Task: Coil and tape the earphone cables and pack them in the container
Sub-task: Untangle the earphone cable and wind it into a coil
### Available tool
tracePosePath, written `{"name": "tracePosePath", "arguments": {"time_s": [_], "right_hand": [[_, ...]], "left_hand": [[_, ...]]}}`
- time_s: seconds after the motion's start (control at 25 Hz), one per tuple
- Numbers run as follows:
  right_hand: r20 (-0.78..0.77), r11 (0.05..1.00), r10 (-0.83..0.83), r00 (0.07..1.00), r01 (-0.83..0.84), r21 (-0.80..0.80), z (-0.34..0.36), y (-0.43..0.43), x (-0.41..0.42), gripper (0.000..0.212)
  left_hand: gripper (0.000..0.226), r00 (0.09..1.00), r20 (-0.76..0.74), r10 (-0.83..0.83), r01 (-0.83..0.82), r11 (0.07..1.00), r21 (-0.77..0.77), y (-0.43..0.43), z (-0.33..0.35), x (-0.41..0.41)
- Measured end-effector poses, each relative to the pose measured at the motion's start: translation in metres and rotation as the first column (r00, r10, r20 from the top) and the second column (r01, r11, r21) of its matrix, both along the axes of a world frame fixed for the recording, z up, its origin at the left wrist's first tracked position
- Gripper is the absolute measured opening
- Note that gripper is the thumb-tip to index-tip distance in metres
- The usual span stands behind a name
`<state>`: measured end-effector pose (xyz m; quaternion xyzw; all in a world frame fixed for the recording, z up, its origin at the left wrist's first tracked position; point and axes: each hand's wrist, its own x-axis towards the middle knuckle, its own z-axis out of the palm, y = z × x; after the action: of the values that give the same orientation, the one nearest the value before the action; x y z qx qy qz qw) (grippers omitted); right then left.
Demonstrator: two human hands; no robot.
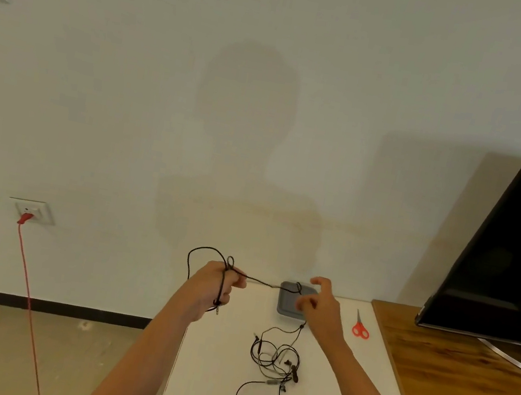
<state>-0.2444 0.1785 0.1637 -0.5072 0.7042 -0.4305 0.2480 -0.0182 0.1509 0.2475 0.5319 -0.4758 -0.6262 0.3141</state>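
Evidently light and limp, the earphone cable [259,280] would likely slip unless pinched close to each loop. The left hand [215,284] grips turns wound round its curled fingers [235,283], with the plug hanging downward. The right hand [320,305] appears to pinch the strand. Between the hands the cable runs left to right above the grey container [287,307] on the counter [217,362].
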Motion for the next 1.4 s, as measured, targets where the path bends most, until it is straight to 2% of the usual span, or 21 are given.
{"name": "tracePosePath", "arguments": {"time_s": [0.08,0.16,0.24,0.32,0.48,0.6,0.72,0.8,0.88,0.96,1.04,1.12,1.16,1.24,1.28,1.32,1.4], "right_hand": [[-0.108,0.990,-0.083,0.991,0.094,0.101,-0.020,-0.005,-0.015,0.032],[-0.172,0.983,-0.073,0.982,0.100,0.154,-0.030,-0.009,-0.020,0.026],[-0.208,0.987,-0.043,0.977,0.074,0.143,-0.030,-0.012,-0.015,0.018],[-0.213,0.986,-0.069,0.975,0.099,0.135,-0.029,-0.014,-0.011,0.019],[-0.161,0.959,-0.176,0.971,0.206,0.195,-0.038,-0.010,-0.020,0.034],[-0.225,0.942,-0.253,0.941,0.292,0.163,-0.048,0.001,-0.027,0.032],[-0.255,0.912,-0.351,0.901,0.391,0.124,-0.055,0.011,-0.033,0.028],[-0.266,0.878,-0.428,0.863,0.468,0.105,-0.057,0.016,-0.038,0.020],[-0.246,0.860,-0.466,0.850,0.500,0.102,-0.060,0.020,-0.043,0.013],[-0.194,0.866,-0.455,0.869,0.483,0.128,-0.064,0.023,-0.047,0.017],[-0.162,0.885,-0.399,0.902,0.425,0.190,-0.069,0.019,-0.050,0.022],[-0.113,0.917,-0.284,0.952,0.304,0.259,-0.071,0.009,-0.044,0.037],[-0.051,0.943,-0.205,0.978,0.211,0.258,-0.066,0.005,-0.036,0.045],[0.117,0.988,-0.016,0.993,-0.002,0.152,-0.045,-0.001,-0.010,0.051],[0.188,0.985,0.136,0.973,-0.153,0.075,-0.027,-0.001,0.005,0.053],[0.236,0.944,0.320,0.918,-0.331,0.010,-0.011,-0.001,0.021,0.055],[0.288,0.785,0.604,0.743,-0.617,-0.055,0.015,-0.002,0.046,0.062]], "left_hand": [[0.018,1.000,0.004,-0.018,0.018,0.998,0.054,0.002,0.001,0.008],[0.019,0.999,-0.007,-0.032,0.033,0.995,0.092,0.006,0.000,0.009],[0.025,0.998,-0.049,-0.047,0.052,0.994,0.100,0.011,0.000,0.006],[0.029,0.995,-0.082,-0.048,0.052,0.998,0.044,0.014,0.001,0.002],[0.034,0.987,-0.142,0.072,-0.091,0.988,-0.127,0.011,0.007,0.009],[0.028,0.961,-0.173,0.215,-0.242,0.958,-0.155,0.006,0.017,0.024],[0.029,0.945,-0.182,0.272,-0.305,0.933,-0.191,-0.001,0.021,0.041],[0.031,0.956,-0.117,0.270,-0.291,0.922,-0.254,-0.006,0.019,0.054],[0.032,0.969,0.011,0.246,-0.232,0.929,-0.288,-0.010,0.017,0.065],[0.034,0.986,0.086,0.145,-0.123,0.968,-0.218,-0.009,0.016,0.070],[0.037,0.992,0.124,-0.021,0.033,0.995,-0.098,-0.004,0.016,0.064],[0.039,0.983,0.107,-0.148,0.151,0.988,-0.026,0.003,0.014,0.050],[0.040,0.978,0.093,-0.186,0.188,0.982,-0.014,0.006,0.013,0.041],[0.041,0.963,0.089,-0.252,0.254,0.967,-0.003,0.010,0.010,0.024],[0.043,0.951,0.084,-0.297,0.297,0.955,0.005,0.011,0.009,0.016],[0.045,0.934,0.073,-0.349,0.349,0.937,0.011,0.012,0.008,0.009],[0.050,0.897,0.078,-0.434,0.436,0.900,-0.004,0.014,0.009,-0.001]]}}
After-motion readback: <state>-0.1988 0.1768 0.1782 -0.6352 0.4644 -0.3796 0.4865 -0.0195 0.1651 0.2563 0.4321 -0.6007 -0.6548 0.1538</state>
